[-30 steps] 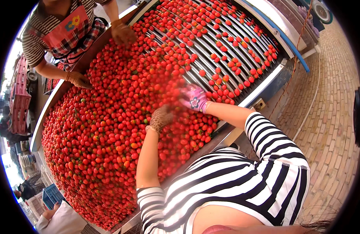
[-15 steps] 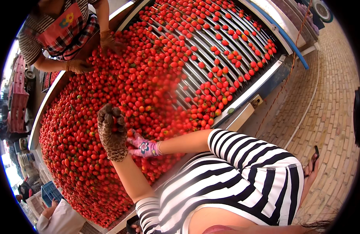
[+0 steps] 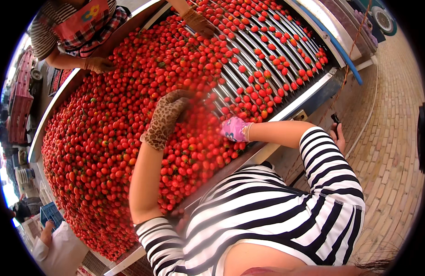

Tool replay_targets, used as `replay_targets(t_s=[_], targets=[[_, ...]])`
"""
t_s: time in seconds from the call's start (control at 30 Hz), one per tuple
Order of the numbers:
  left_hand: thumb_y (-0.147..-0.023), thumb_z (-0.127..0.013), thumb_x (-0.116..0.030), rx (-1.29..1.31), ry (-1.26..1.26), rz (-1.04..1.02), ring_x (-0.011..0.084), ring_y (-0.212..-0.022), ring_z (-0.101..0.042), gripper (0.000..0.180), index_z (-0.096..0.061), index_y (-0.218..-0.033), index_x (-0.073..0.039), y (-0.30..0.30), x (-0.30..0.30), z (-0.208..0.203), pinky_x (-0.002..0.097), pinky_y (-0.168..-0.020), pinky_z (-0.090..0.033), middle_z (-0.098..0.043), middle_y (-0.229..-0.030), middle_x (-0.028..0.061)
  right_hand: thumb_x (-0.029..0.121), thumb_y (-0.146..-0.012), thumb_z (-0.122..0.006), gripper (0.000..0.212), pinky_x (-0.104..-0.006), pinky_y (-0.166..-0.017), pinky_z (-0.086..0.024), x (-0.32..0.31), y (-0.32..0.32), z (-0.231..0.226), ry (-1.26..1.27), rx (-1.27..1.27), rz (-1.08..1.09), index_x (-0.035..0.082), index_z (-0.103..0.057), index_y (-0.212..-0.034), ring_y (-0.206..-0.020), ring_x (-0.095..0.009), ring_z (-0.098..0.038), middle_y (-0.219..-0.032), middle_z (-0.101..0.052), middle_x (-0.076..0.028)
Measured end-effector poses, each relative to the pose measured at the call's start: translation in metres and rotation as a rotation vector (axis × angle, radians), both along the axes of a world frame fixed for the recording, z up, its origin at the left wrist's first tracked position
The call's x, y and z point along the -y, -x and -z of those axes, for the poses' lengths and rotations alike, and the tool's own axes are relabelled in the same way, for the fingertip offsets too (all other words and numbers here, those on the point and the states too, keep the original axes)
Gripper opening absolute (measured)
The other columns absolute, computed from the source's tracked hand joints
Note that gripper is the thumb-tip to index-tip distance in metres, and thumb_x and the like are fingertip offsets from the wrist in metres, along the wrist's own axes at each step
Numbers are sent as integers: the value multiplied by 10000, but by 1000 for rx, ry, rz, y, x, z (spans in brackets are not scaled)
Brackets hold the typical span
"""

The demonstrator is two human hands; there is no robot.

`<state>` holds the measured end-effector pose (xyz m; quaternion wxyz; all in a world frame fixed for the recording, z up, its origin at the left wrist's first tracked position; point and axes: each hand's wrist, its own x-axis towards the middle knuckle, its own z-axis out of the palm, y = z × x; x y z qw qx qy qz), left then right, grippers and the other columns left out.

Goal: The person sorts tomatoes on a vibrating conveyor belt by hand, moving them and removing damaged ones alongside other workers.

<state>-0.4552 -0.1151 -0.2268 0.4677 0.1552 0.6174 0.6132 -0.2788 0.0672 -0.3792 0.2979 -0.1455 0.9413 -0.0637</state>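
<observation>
Red cherry tomatoes (image 3: 102, 152) lie heaped on a wide sorting table and run up onto shiny metal rollers (image 3: 235, 54). My left hand (image 3: 163, 120), in a leopard-print glove, is over the heap near the middle. Its fingers bend rightward with the thumb apart; the tips blur into a hazy patch, and no tomato shows in them. To the right, my right hand (image 3: 236, 129), in a pink-purple glove, is at the heap's edge by the lower end of the rollers. It looks closed, its fingers curled in; whatever they hold is hidden.
Across the table a co-worker's gloved hand (image 3: 199, 24) reaches over the rollers; their other hand (image 3: 99, 65) rests by the heap's edge. A metal side rail (image 3: 309, 94) and blue pipe (image 3: 343, 50) border the right. A blue crate (image 3: 50, 214) is lower left.
My left hand has moved up and right, its fingers lowered toward the tomatoes. My right hand has swung right and up from beneath it. The co-worker's one hand has shifted right onto the rollers.
</observation>
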Motion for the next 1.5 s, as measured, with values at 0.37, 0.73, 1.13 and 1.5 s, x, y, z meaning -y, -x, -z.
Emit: replay_targets(t_s=[0.37, 0.73, 1.13, 1.5], targets=[[-923, -503, -459, 62, 195, -101, 43, -470, -435, 424, -616, -1030, -65, -46, 70, -21, 178, -386, -326, -571, -710, 8, 216, -755, -635, 489, -327, -757, -509, 10, 84, -168, 545, -52, 292, 66, -539, -1210, -855, -229, -650, -896, -664, -156], [-873, -607, -428, 437, -254, -534, 55, -459, -491, 320, -612, -932, -114, -79, 90, -31, 175, -363, -373, -600, -703, -37, 379, -780, -673, 641, -368, -878, -469, 96, 79, -212, 860, -494, -21, 14, -475, -1268, -1028, -322, -594, -1081, -615, -222], [-875, -612, -328, 317, 35, -674, 59, -501, -491, 239, -624, -881, -89, -68, 177, -21, 182, -388, -360, -576, -713, -16, 515, -625, -726, 841, -408, -898, -475, -122, -55, -85, -439, -109, 400, 7, -461, -1240, -1069, -367, -570, -1203, -520, -255], [-873, -618, -343, 307, 28, -564, 50, -493, -494, 275, -625, -877, -69, -62, 165, -17, 155, -406, -383, -570, -659, -11, 273, -864, -603, 356, -300, -532, -435, 40, -138, -159, 1210, -223, 1018, -2, -572, -1088, -629, -190, -549, -854, -610, -115]])
